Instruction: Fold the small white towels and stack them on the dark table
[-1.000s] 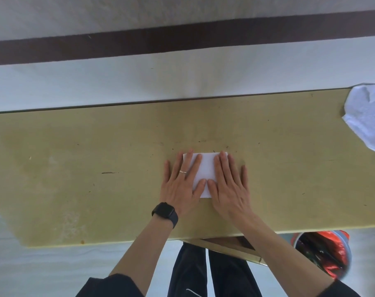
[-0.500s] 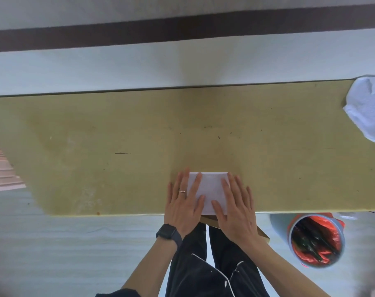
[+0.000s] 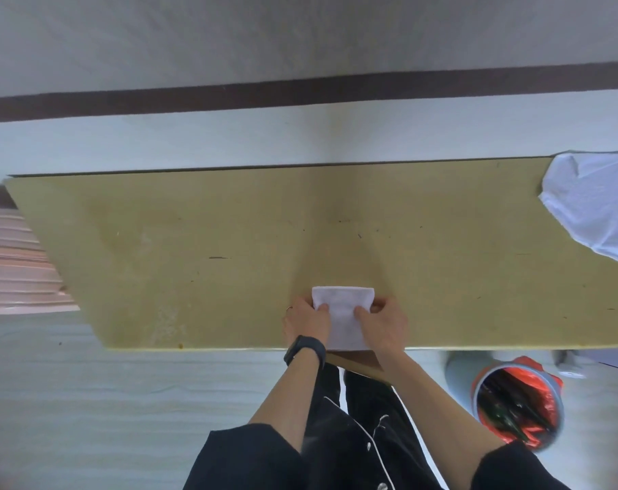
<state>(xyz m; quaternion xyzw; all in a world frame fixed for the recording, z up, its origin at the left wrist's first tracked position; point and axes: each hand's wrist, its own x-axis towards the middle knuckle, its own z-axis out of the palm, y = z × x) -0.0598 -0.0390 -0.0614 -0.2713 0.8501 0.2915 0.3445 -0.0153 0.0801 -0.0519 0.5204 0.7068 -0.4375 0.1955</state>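
One folded white towel (image 3: 343, 320) lies on the desk (image 3: 194, 259), right at its near edge. Two hands are on it: the left hand (image 3: 305, 320) and right hand (image 3: 383, 321) each pinch one side, thumb on top, fingers (image 3: 380, 304) curled at the edge. One black watch (image 3: 305, 350) and one ring (image 3: 289, 308) are on the left. At the desk's far right end is one rumpled white heap (image 3: 597, 210); I cannot count the towels in it. One red-lined bin (image 3: 516, 404) stands on the floor by the desk's near side.

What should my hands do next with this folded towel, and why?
Probably lift it clear: the left hand and right hand pinch the folded towel by its sides at the near edge of the table, so it looks ready to carry off.
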